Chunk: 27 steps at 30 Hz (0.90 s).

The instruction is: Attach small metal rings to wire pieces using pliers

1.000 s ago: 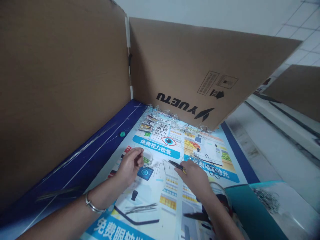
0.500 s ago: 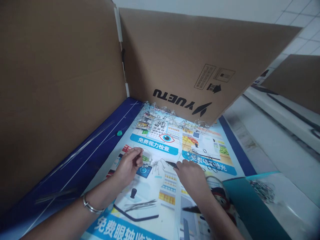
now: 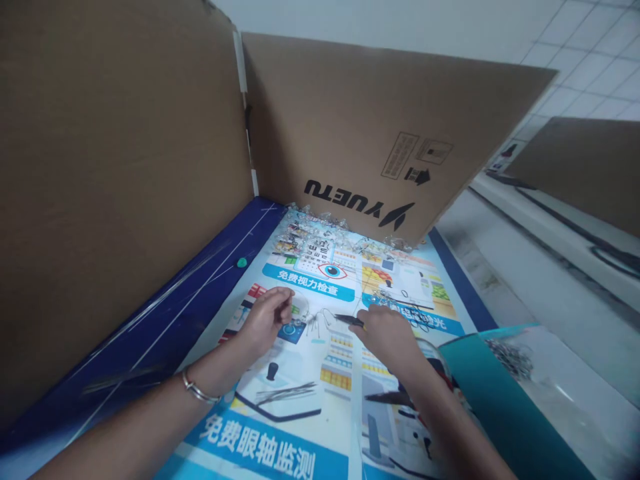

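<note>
My left hand [image 3: 267, 321] is closed in a pinch on a thin wire piece [image 3: 306, 319] that curves out from the fingertips and is partly lost against the printed sheet. To its right, my right hand [image 3: 387, 337] grips dark, narrow-nosed pliers [image 3: 347, 320]. Their tips point left toward several short bent wires [image 3: 320, 321] between the two hands. The palm hides the plier handles. Straight cut wires [image 3: 286, 393] lie in a loose bunch below my hands, nearer to me.
Upright cardboard panels [image 3: 360, 133] wall off the left and back. Clear wire-and-bead pieces [image 3: 320, 230] line the back edge. Dark rings [image 3: 420, 317] lie beyond my right hand. A teal-sided box [image 3: 493, 380] holds tangled wire at right. Long wires [image 3: 165, 293] rest on the blue left strip.
The plier tips now show more clearly beside the bent wires, and my right hand sits slightly higher. The whole view has shifted a little. My left hand keeps its pinch.
</note>
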Available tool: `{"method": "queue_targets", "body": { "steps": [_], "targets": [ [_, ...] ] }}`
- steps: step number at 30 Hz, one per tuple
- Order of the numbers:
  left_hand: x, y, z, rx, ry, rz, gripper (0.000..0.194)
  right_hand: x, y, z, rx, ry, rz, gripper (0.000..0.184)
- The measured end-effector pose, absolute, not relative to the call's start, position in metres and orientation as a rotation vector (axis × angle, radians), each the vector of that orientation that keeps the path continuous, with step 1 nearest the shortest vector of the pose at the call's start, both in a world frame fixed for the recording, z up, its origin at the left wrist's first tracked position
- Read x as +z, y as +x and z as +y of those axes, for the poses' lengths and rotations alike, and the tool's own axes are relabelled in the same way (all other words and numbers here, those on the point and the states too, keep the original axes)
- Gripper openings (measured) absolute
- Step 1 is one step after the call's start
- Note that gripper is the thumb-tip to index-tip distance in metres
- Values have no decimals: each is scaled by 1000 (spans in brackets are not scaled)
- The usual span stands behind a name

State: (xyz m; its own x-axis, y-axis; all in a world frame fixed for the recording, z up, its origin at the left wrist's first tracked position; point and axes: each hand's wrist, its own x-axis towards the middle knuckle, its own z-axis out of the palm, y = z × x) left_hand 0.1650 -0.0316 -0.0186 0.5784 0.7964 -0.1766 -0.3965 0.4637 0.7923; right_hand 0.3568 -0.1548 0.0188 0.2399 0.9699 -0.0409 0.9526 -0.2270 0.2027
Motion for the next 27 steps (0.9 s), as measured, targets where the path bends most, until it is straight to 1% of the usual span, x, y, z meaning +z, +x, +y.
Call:
{"method": "queue_targets", "body": {
  "steps": [6, 15, 21, 27],
  "targets": [
    [-19, 166, -32, 805, 801, 582, 16, 17, 351, -154, 199, 2302, 1778, 24],
    [-23, 167, -27, 794, 755, 563, 17, 19, 354, -154, 175, 2273, 1820, 20],
    [-22, 166, -27, 764, 759, 558, 14, 20, 360, -155, 83, 2321, 1848, 24],
    [-22, 166, -26, 719, 781, 549, 15, 16, 362, -154, 9, 2331, 1833, 22]
  ]
}}
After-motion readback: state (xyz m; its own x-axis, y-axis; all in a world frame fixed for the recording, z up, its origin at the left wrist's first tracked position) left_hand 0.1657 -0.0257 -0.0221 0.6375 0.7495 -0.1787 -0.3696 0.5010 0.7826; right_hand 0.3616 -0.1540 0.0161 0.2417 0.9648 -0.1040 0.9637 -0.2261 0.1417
